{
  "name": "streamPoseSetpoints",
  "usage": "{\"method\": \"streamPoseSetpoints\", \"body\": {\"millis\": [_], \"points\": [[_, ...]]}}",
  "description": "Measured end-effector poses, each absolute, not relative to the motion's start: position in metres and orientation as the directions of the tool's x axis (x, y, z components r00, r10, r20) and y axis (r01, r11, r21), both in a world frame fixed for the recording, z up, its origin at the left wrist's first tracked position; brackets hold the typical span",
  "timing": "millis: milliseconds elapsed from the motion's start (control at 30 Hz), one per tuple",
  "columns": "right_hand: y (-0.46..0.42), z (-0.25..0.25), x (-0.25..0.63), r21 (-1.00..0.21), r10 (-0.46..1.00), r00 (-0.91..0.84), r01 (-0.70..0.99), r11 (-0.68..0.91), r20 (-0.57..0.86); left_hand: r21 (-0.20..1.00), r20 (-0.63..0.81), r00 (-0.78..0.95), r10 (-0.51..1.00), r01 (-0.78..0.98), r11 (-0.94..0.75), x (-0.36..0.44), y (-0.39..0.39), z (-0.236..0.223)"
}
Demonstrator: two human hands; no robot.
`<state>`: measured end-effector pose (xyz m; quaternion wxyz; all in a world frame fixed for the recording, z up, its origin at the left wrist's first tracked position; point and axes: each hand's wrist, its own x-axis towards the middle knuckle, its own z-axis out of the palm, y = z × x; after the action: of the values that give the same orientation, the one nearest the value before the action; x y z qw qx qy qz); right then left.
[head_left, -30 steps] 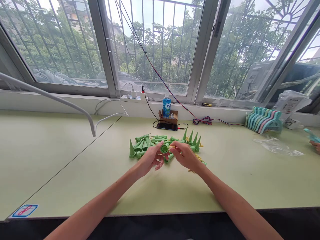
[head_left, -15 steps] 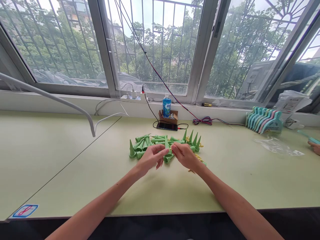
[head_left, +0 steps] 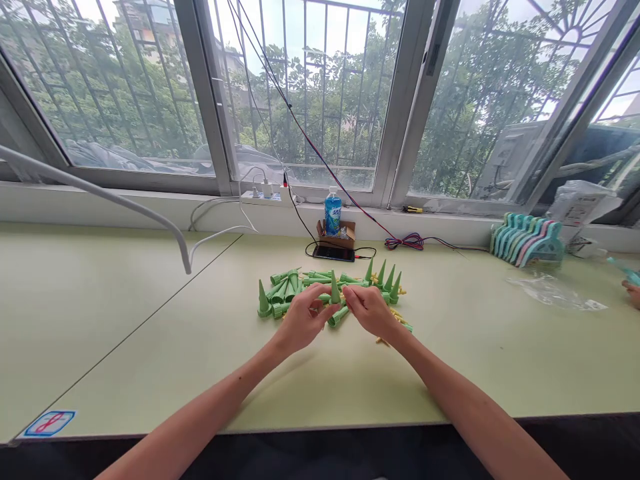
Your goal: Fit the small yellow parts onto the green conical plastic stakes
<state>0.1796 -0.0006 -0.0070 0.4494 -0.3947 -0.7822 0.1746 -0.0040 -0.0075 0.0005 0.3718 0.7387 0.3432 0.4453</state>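
My left hand point(head_left: 304, 319) pinches a green plastic cone spike point(head_left: 335, 288) between thumb and fingers, its point upward. Just right of the cone, my right hand point(head_left: 367, 308) has its thumb and fingers pressed together; whatever is between them is hidden. Beyond and around both hands lies a pile of green cone spikes point(head_left: 286, 288), most on their sides. Several stand upright at the pile's right end, and one upright cone point(head_left: 263, 300) is at the left. Small yellow pieces point(head_left: 395, 313) are scattered beside my right wrist.
Behind the pile lies a phone point(head_left: 334, 253) with a cable, before a small cardboard box point(head_left: 345, 235) and a blue bottle point(head_left: 333, 212). Small hangers point(head_left: 530, 240) and a clear plastic bag point(head_left: 555, 292) are at the right. Another person's hand point(head_left: 632, 293) shows at the right edge.
The cone has turned from its open end facing me to standing point up. My left fingers have shifted their hold around it. The yellow piece at my right fingertips is now out of sight.
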Motion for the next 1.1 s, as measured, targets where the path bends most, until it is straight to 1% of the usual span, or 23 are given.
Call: {"method": "streamPoseSetpoints", "body": {"millis": [200, 300, 367, 500, 567, 667, 833, 967, 1100], "points": [[-0.0002, -0.0051, 0.1799, -0.656, 0.786, -0.166, 0.464, 0.595, 0.595, 0.924, 0.301, 0.272, 0.914, 0.155, -0.35, -0.0042, -0.0065, 0.0013], [-0.0009, -0.0035, 0.1812, -0.659, 0.79, -0.144, 0.474, 0.584, 0.596, 0.954, 0.241, 0.27, 0.932, 0.109, -0.278, -0.0046, -0.0042, 0.0024], [-0.0015, -0.0033, 0.1818, -0.639, 0.778, -0.17, 0.48, 0.601, 0.604, 0.978, 0.171, 0.304, 0.937, 0.066, -0.2, -0.0043, -0.0033, 0.0044], [-0.0028, -0.0037, 0.1818, -0.588, 0.737, -0.289, 0.457, 0.667, 0.611, 1.0, -0.012, 0.407, 0.913, 0.009, 0.009, -0.003, -0.0031, 0.008], [-0.0037, -0.0033, 0.1817, -0.585, 0.729, -0.325, 0.442, 0.68, 0.602, 0.998, -0.039, 0.444, 0.895, -0.019, 0.053, -0.0032, -0.0032, 0.0083], [-0.0053, -0.0018, 0.1817, -0.598, 0.732, -0.343, 0.424, 0.68, 0.589, 0.998, -0.007, 0.474, 0.88, -0.051, 0.036, -0.005, -0.0033, 0.0079], [-0.006, -0.0015, 0.1826, -0.631, 0.741, -0.357, 0.388, 0.672, 0.569, 0.999, 0.024, 0.482, 0.876, -0.041, -0.005, -0.0078, -0.0041, 0.0092], [-0.0039, -0.0056, 0.1826, -0.686, 0.767, -0.359, 0.348, 0.639, 0.532, 0.996, 0.083, 0.473, 0.877, -0.027, -0.08, -0.0079, -0.0044, 0.0086], [-0.0026, -0.0084, 0.1812, -0.737, 0.797, -0.322, 0.313, 0.599, 0.511, 0.984, 0.133, 0.471, 0.872, 0.044, -0.173, -0.0079, -0.004, 0.0063]]}}
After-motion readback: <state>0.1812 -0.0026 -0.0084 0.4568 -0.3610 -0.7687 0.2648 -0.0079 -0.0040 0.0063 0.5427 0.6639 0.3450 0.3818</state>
